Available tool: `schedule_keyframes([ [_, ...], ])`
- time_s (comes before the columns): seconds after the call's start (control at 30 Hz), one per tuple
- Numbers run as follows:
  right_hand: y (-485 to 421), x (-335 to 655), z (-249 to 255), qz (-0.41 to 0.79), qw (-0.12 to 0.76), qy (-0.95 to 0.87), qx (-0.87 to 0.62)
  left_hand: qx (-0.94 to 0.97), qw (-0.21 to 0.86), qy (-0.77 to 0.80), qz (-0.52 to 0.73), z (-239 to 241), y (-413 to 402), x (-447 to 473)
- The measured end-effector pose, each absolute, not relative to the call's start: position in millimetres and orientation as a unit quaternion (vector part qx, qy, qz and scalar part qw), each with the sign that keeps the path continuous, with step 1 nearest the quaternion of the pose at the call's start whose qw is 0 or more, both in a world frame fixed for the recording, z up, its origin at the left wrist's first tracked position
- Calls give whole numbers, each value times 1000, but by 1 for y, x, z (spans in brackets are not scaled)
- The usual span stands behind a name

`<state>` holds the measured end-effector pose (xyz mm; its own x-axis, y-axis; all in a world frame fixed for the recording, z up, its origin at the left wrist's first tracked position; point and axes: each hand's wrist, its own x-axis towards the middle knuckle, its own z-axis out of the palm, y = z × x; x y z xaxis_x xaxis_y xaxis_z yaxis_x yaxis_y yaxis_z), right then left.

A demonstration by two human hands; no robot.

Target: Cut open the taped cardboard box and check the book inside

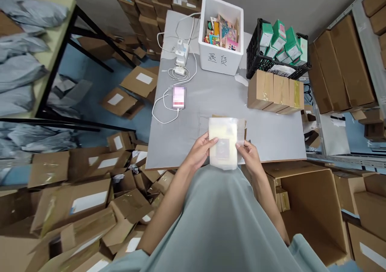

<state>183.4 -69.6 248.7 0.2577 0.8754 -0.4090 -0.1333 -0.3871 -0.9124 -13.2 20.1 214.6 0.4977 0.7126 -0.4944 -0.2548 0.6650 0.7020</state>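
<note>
I hold a pale, translucent plastic packet point(223, 142) with both hands over the near edge of the grey table point(271, 135). My left hand point(201, 149) pinches its left side, thumb on top. My right hand point(249, 154) grips its right edge. A darker square shows through the packet's lower middle. Part of a flat brown cardboard piece point(243, 123) pokes out behind the packet on the table.
On the table stand a phone point(178, 97) on a white cable, a charger point(182, 55), a white foam box point(221, 30) of colourful items, a black crate point(279, 50) of green boxes and taped cartons point(276, 91). Cardboard boxes point(81, 199) litter the floor; an open carton point(313, 207) stands at right.
</note>
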Motion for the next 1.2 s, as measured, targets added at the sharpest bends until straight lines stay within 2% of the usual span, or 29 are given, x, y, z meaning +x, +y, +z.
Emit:
schedule_keyframes([
  [0.17,-70,210,235,548,487,-268,-625,321,763,462,320,199,4,20],
  [0.4,-68,248,238,584,505,-268,-577,194,832,403,328,194,-25,65],
  [0.53,-71,270,242,583,520,-244,-575,143,828,432,327,195,-33,78],
  [0.7,-78,309,240,533,541,-246,-602,163,776,519,318,198,-24,81],
  [0.83,-84,344,224,488,530,-232,-654,187,768,525,315,205,-10,80],
  [1.0,-88,361,216,241,523,-283,-767,205,766,518,320,215,3,80],
  [1.07,-88,354,217,184,506,-336,-773,213,765,514,323,218,6,81],
  [1.13,-86,341,217,205,486,-375,-763,216,767,511,323,221,7,82],
  [1.2,-80,325,214,293,466,-376,-745,216,772,505,320,224,7,83],
])
